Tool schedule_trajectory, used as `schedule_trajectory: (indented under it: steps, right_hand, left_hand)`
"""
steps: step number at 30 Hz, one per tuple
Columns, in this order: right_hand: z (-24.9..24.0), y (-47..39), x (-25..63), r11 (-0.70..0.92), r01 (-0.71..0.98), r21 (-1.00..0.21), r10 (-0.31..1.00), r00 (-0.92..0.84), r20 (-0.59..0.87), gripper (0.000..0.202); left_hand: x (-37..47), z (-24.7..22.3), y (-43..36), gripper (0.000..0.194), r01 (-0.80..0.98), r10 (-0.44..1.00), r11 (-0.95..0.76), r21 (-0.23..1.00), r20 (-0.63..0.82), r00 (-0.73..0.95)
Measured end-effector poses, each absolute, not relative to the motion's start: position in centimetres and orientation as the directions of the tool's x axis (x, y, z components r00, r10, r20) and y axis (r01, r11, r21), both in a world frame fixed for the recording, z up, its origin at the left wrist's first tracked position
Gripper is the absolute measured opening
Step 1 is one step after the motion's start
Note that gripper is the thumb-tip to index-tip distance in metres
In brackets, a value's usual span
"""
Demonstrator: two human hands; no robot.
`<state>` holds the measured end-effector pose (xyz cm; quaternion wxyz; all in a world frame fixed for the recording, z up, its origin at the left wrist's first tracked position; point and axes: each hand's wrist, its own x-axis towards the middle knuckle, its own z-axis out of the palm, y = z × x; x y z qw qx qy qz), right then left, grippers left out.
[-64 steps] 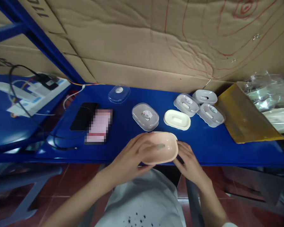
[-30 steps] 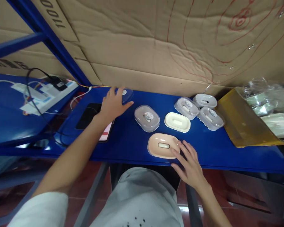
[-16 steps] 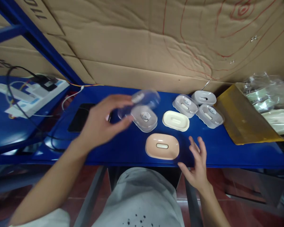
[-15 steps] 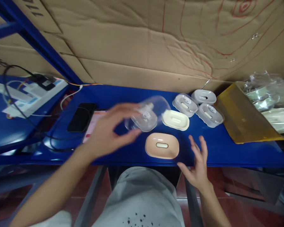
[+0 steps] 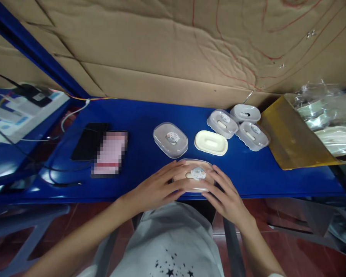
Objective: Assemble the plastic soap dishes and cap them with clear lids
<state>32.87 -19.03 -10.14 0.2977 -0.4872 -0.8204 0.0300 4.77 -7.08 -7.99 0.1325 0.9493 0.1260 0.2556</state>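
A peach soap dish (image 5: 193,181) lies near the table's front edge, now under a clear lid with a round label (image 5: 198,173). My left hand (image 5: 164,182) rests on the lid's left side, and my right hand (image 5: 223,190) touches its right side, both with fingers spread. Behind the dish is a cream dish (image 5: 210,143) without a clear lid. To its left sits a clear lid with a label (image 5: 170,140). Several grey lidded dishes (image 5: 223,123) stand together further back on the right.
An open cardboard box (image 5: 300,142) with plastic-wrapped pieces is at the right. At the left lie a phone (image 5: 109,154), a black object (image 5: 89,141) and a power strip (image 5: 49,109) with cables. Cardboard (image 5: 150,50) rises behind the blue table (image 5: 135,119).
My left hand has brought the clear lid from the left onto the peach dish. My right hand has moved in from the right and touches it too.
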Motion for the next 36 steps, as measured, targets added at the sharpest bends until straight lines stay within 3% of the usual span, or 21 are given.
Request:
schedule_trajectory:
  steps: [8, 14, 17, 28, 36]
  right_hand:
    - [-9.7, -18.6, 32.6, 0.550, 0.804, -0.226, 0.796, -0.424, 0.432, 0.051]
    - [-10.2, -19.0, 32.3, 0.555, 0.810, -0.192, 0.798, -0.452, 0.400, 0.062]
    - [-10.7, -19.1, 32.0, 0.560, 0.808, -0.180, 0.788, -0.453, 0.418, 0.065]
    - [-11.8, -18.6, 32.0, 0.524, 0.772, -0.360, 0.798, -0.297, 0.525, 0.070]
    - [-12.1, -18.9, 32.0, 0.513, 0.788, -0.342, 0.779, -0.259, 0.571, 0.059]
  left_hand:
    - [3.5, -10.3, -7.9, 0.038, 0.237, 0.413, -0.888, 0.393, 0.458, 0.787]
    - [3.7, -10.1, -7.5, 0.015, 0.182, 0.371, -0.904, 0.386, 0.502, 0.781]
    - [3.8, -10.0, -7.6, 0.019, 0.188, 0.369, -0.910, 0.370, 0.514, 0.774]
    - [4.8, -9.8, -7.4, 0.036, 0.179, 0.372, -0.905, 0.385, 0.518, 0.770]
    - [5.0, -10.2, -7.3, 0.040, 0.180, 0.348, -0.924, 0.338, 0.542, 0.765]
